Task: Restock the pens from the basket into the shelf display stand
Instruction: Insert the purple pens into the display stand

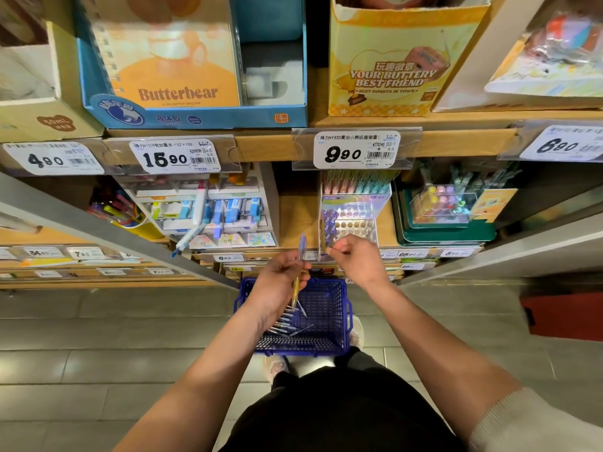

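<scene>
A blue plastic basket (pixel 329 308) stands on the floor below the shelf, with several pens (pixel 287 322) lying in it. My left hand (pixel 280 278) grips a bunch of pens, among them a purple pen (pixel 301 246) pointing up and a yellow one (pixel 296 288) pointing down. The clear display stand (pixel 354 216) sits on the lower shelf, with holes in its top and pens standing at its back and left side. My right hand (pixel 354 256) is at the stand's front edge, fingers curled; what they pinch is hidden.
A white marker rack (pixel 212 210) stands left of the stand and a green tray with a clear box (pixel 443 220) to its right. Price tags line the shelf edges. A red object (pixel 561 318) lies on the tiled floor at right.
</scene>
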`<action>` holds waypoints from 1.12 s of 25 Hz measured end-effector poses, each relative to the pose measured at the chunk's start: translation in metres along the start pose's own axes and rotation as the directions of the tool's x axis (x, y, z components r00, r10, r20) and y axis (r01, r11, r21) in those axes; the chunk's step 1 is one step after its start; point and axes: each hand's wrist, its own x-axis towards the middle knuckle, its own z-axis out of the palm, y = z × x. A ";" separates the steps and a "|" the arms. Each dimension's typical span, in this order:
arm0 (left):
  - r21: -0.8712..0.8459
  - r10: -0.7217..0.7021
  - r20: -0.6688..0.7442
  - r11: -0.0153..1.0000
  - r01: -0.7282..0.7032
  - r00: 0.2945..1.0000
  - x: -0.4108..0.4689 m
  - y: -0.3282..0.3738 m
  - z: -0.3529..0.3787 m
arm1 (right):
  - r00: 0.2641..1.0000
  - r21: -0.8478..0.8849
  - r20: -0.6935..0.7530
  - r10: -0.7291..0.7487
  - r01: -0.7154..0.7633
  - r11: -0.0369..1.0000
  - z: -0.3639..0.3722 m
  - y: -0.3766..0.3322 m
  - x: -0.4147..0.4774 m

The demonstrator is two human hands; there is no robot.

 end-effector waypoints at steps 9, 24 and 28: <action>0.181 0.046 0.077 0.982 -0.060 0.996 0.008 -0.009 0.035 | 0.990 0.590 0.122 -0.071 -0.015 0.807 -0.025 -0.007 -0.028; 0.052 0.006 -0.022 0.999 -0.005 1.000 0.004 -0.019 0.000 | 0.942 0.106 -0.301 -0.150 0.190 0.976 -0.030 0.010 -0.001; 0.028 0.003 -0.025 1.000 -0.003 1.000 0.000 -0.018 -0.005 | 0.930 0.015 -0.303 -0.208 0.223 0.975 -0.021 0.012 0.001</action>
